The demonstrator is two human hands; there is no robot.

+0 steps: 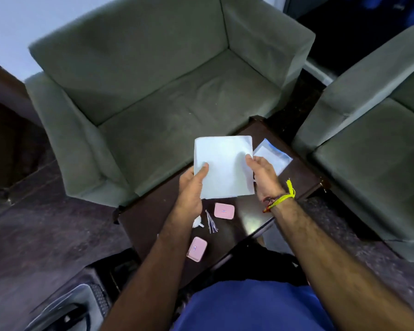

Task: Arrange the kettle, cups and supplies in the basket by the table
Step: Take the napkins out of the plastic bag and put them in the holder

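Both hands are pinching the white folded sheet (224, 167) mid-frame: left hand (191, 187) at its left edge, right hand (263, 174) at its right. I'm spotting no basket; pink packets (224, 210) are lying below, nearer the left.

Green armchairs (153, 75) (two), dark floor (46, 235), pale wall (10, 20)

The white folded paper napkin (224, 167) I hold looks matt and smooth. The dark wooden table (296, 174) under it shines glossy, and the grey-green cloth armchair (153, 91) looks soft, matt.
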